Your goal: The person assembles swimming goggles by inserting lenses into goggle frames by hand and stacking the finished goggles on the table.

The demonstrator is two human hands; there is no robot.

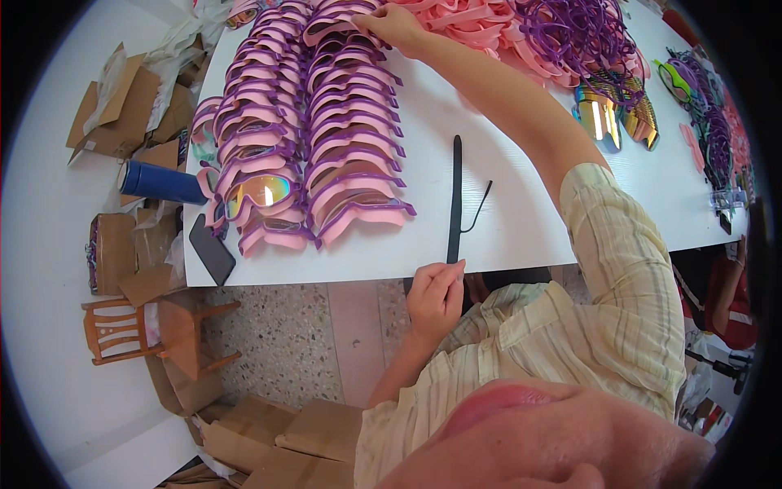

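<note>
Toward the far edge of the table [521,220], we pinch goggles [326,28] between the thumb and fingers of our right hand [393,29], above the rows [354,138] along the left edge. By the near edge, our left hand [436,300], fingers curled, meets a black strip [456,196]; whether it pinches, we cannot tell.

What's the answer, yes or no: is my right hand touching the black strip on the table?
No, the right hand is at a pink-and-purple goggle frame near the picture's top edge, apart from the black strip.
</note>
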